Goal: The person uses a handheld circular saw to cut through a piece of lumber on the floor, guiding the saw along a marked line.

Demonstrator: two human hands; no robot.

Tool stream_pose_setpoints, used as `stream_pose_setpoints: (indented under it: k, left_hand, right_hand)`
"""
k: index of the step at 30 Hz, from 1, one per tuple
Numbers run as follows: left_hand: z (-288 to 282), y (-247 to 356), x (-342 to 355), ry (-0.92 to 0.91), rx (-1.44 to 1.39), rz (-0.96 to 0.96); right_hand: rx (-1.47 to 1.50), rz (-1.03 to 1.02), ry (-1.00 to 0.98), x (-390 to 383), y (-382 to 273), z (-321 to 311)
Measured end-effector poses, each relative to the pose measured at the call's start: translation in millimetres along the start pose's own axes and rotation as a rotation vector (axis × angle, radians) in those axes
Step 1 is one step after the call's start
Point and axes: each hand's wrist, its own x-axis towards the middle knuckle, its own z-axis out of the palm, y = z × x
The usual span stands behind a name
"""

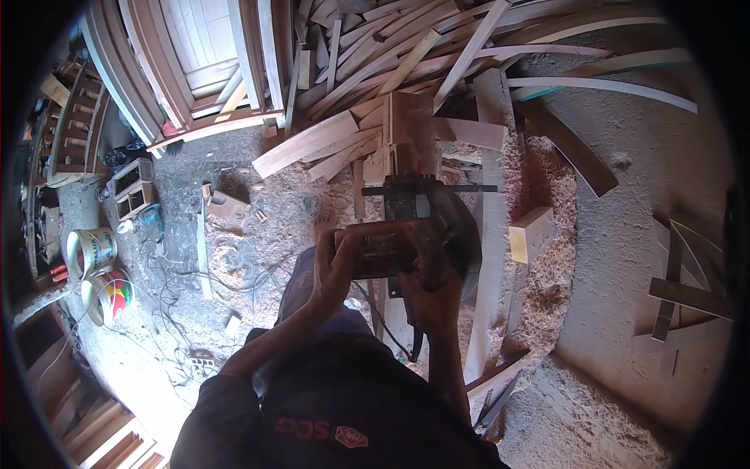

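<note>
A hand-held circular saw [387, 241] with a dark, dusty body is in front of me at the middle of the view. My left hand [333, 270] grips the left end of its motor housing, fingers curled over the top. Around the rear handle is my right hand [434, 301], closed. The round blade guard [461, 238] sits on the saw's right side, and a black cord hangs below the handle. Just beyond the saw's front edge, a thick wooden piece [410, 121] points away from me. Whether the blade touches wood is hidden under the saw.
A pile of wooden strips [414, 51] fills the far side. Sawdust and shavings [547, 297] lie along a long board on the right, near a wooden block [531, 234]. At left stand buckets [92, 250] and loose cords. A door frame [187, 62] rises far left.
</note>
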Motion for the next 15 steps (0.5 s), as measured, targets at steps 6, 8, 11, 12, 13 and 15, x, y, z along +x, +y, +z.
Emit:
stream_pose_setpoints:
  k: [6, 8, 11, 12, 13, 15]
  left_hand:
    - [-1.2, -3.5, 4.2, 0.031, 0.003, -0.004]
    - [-0.3, -2.9, 6.2, 0.041, 0.002, 0.002]
    - [-1.0, -3.4, 9.1, 0.046, 0.029, 0.011]
    - [-2.3, -3.0, 10.1, 0.044, 0.048, 0.013]
    - [-2.1, -0.9, 11.4, 0.041, 0.067, 0.015]
    - [-0.9, 3.6, 11.7, 0.023, 0.034, -0.005]
  right_hand:
    - [0.002, 0.085, -0.016, 3.4, 1.6, -0.2]
    - [0.02, 0.05, -0.011, 5.5, 5.2, 1.0]
    - [0.025, 0.023, -0.017, 8.0, 3.2, 2.1]
    - [0.029, 0.033, -0.019, 9.1, 2.7, 2.2]
    - [0.033, 0.041, -0.02, 10.4, 2.2, 1.9]
    - [0.005, 0.031, -0.011, 12.4, 0.0, 2.0]
